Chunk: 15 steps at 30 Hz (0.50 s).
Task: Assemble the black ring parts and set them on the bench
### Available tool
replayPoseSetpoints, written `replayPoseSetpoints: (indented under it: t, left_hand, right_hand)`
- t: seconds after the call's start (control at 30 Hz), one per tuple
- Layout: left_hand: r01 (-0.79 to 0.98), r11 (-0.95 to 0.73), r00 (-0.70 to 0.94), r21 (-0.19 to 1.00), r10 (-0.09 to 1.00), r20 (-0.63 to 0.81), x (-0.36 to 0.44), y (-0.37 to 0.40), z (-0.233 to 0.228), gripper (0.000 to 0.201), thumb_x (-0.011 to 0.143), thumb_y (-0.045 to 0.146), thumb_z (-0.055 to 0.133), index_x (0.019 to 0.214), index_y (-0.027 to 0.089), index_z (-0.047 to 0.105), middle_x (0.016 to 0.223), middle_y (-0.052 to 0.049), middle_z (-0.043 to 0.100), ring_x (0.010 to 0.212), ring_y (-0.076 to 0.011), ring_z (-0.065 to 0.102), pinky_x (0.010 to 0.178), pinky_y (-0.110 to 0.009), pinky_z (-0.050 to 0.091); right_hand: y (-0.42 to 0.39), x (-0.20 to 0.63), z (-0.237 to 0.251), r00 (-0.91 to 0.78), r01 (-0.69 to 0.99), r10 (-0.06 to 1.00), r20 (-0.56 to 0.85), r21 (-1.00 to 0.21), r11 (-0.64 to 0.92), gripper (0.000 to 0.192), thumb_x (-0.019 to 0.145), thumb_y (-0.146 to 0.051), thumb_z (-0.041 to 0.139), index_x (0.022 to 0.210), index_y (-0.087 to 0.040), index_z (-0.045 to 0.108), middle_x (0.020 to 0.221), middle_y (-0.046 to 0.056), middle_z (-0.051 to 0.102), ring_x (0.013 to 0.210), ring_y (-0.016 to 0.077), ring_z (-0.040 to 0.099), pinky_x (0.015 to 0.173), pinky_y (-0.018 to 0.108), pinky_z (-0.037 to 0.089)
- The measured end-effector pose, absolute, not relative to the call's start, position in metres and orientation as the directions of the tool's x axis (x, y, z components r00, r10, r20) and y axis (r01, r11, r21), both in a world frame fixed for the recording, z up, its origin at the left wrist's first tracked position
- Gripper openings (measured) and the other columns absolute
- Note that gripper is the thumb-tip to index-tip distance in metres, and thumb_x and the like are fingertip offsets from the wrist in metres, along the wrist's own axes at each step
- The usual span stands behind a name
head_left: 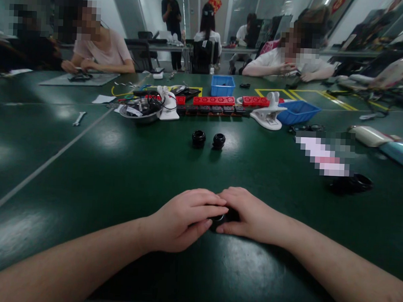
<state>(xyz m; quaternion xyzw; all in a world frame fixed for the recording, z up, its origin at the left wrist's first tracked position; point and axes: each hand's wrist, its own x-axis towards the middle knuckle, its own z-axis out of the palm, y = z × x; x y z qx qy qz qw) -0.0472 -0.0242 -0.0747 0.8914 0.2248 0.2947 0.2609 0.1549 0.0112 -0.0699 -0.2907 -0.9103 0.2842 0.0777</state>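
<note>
Near the front of the green table [144,166], a small black round part [217,218] is mostly covered by both hands. My left hand [188,215] comes in from the left, its fingers pressed together over the top of the part and its thumb along the near side. From the other side my right hand [243,213] curls around the part, thumb low at its front edge. The fingertips of both hands meet over it. Farther up the table stand two black ring-shaped parts with open tops, a left one [198,139] and a right one [218,141].
Beyond are a metal bowl [141,115] of loose items, white clip stands [270,116], red power strips [213,101] and blue bins [222,85]. A wrench [79,118] lies left; a black object [352,183] lies right. Two people sit across the table.
</note>
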Motion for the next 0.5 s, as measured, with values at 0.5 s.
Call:
replayPoseSetpoints:
  t: [0.5]
  left_hand:
    - [0.537,-0.682,0.540,0.496,0.730,0.419,-0.0376,-0.0305,-0.0824,0.038,0.075,0.030,0.069,0.109,0.019,0.056,0.106,-0.008,0.053,0.101,-0.0242,0.048,0.087,-0.041,0.040]
  right_hand:
    - [0.0075,0.1518,-0.0757,-0.794,0.490,0.607,0.013,-0.577,0.653,0.033,0.069,-0.032,0.070,0.096,-0.016,0.058,0.092,0.004,0.062,0.086,0.0195,0.054,0.076,0.034,0.038]
